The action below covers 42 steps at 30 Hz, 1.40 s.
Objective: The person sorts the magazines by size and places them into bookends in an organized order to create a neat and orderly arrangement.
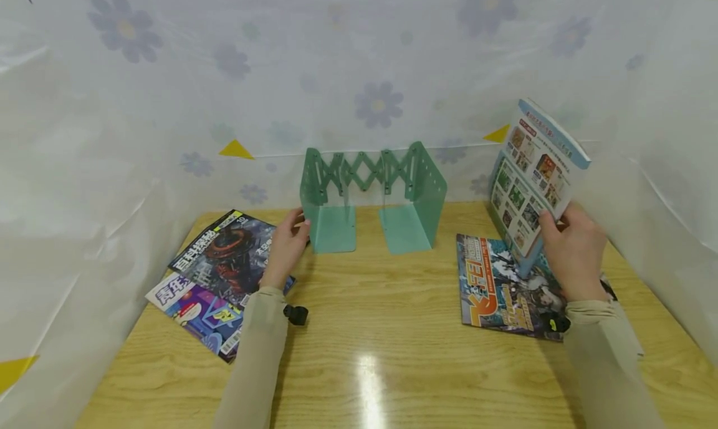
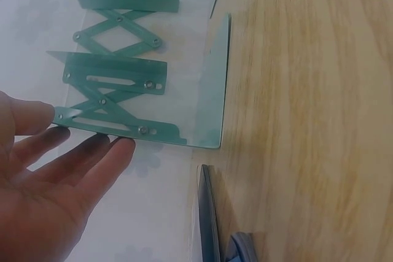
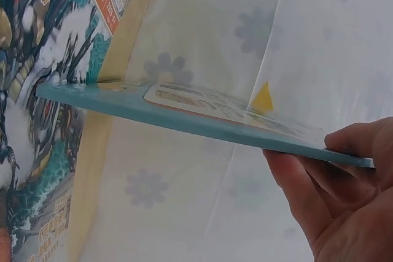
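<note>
Beige sleeves (image 1: 255,354), right fingers (image 3: 290,179) pinching book (image 1: 538,173) by its edge, left fingers (image 2: 109,173) spread against bookend (image 1: 429,198)

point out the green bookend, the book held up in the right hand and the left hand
bookend (image 1: 430,197): head view, on its right upright plate
book (image 1: 533,173): head view, on its printed cover
left hand (image 1: 287,246): head view, on the back of the hand
</note>
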Motion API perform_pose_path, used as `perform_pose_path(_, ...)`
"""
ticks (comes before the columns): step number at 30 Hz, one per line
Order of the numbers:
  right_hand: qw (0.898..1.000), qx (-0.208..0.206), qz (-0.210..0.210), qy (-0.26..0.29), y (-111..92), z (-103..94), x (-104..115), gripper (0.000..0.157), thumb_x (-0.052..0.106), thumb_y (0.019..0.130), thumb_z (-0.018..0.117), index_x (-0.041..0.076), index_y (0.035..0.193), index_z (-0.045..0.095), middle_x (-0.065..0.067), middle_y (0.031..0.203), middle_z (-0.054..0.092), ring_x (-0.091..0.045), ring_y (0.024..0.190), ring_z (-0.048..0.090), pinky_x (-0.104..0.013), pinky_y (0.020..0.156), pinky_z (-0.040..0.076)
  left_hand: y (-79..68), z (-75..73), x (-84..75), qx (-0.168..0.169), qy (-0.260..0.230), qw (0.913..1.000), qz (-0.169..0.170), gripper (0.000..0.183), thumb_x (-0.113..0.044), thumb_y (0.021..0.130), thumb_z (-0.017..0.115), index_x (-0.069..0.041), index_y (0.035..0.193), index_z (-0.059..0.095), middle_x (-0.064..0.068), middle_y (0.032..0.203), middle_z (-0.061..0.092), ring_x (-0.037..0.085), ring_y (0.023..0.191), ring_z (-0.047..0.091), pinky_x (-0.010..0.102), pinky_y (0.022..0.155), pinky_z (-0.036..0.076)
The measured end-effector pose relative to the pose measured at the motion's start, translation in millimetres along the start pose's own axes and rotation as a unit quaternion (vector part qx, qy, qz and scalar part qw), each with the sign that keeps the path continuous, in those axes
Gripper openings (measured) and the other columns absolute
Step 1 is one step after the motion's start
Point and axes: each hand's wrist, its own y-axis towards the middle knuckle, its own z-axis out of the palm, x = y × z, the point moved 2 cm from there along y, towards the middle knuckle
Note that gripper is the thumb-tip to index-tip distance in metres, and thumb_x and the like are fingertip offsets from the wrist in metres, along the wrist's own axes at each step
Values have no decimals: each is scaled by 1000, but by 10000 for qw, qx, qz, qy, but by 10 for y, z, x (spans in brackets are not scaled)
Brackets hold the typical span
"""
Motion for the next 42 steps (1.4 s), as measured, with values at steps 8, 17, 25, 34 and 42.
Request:
perform_pose_path(8, 9996, -225, 0, 186, -3, -54, -24, 33, 19, 98, 55, -5, 115, 69, -29, 87, 68, 12, 52, 38, -13, 39, 29, 2, -2, -15, 12, 69, 10000, -11, 47, -36, 105, 47, -18, 148, 45, 14, 141, 50, 32, 119, 56, 48, 92, 52)
perform_pose_path(17, 9994, -245, 173, 196, 17, -77, -59, 36, 21, 98, 53, -5, 119, 68, -28, 97, 69, 23, 56, 36, -7, 41, 30, -38, -23, -30, -11, -7, 10000, -45, 47, -36, 105, 46, -18, 148, 45, 14, 141, 50, 32, 121, 55, 47, 93, 51)
perform_pose_path(25, 9991, -283, 158, 255, 34, -73, -75, 36, 21, 99, 54, -4, 121, 68, -28, 101, 69, 26, 58, 37, -4, 43, 30, -27, -16, -22, -14, -41, 10000, -27, 47, -35, 105, 46, -18, 148, 44, 14, 141, 50, 32, 121, 54, 47, 93, 51)
perform_pose_path(34, 9985, -174, 295, 418, 22, -85, -83, 37, 21, 98, 53, -5, 120, 68, -29, 104, 68, 25, 58, 39, -3, 42, 33, -27, -10, -15, -5, -40, 9999, -152, 46, -34, 105, 47, -18, 149, 44, 14, 141, 50, 31, 122, 54, 47, 94, 51)
perform_pose_path(42, 9987, -200, 249, 387, -10, -130, -50, 35, 20, 98, 55, -5, 119, 69, -29, 100, 68, 25, 56, 40, -5, 40, 33, -23, 6, -33, 4, -30, 10000, -72, 47, -36, 105, 46, -18, 149, 44, 13, 141, 50, 31, 120, 55, 47, 93, 51)
